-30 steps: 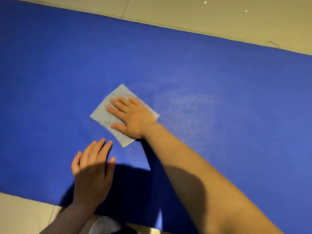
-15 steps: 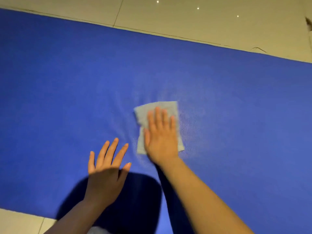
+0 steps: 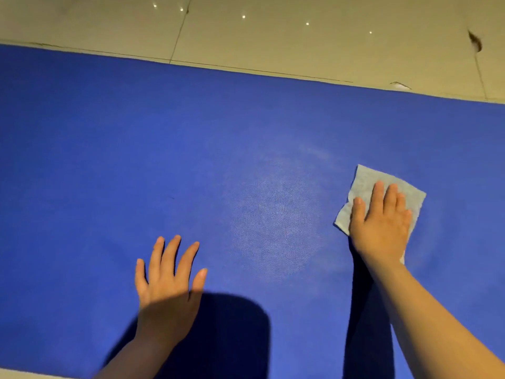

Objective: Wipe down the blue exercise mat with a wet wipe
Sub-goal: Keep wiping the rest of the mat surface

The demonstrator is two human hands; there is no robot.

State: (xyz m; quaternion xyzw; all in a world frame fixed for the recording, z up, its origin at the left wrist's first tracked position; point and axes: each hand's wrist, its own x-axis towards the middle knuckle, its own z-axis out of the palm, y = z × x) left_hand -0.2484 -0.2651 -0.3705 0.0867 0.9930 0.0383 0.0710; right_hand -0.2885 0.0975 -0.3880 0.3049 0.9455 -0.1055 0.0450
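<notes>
While both forearms run off the bottom edge, the right hand (image 3: 379, 228) covers much of the wet wipe (image 3: 366, 184), pressing it flat with straight fingers on the blue mat (image 3: 136, 146). Well apart, the left hand (image 3: 168, 291) rests spread on the mat.

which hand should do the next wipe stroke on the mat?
Right. The right hand already presses the wet wipe flat on the blue mat; the left hand lies spread, holding nothing.
</notes>
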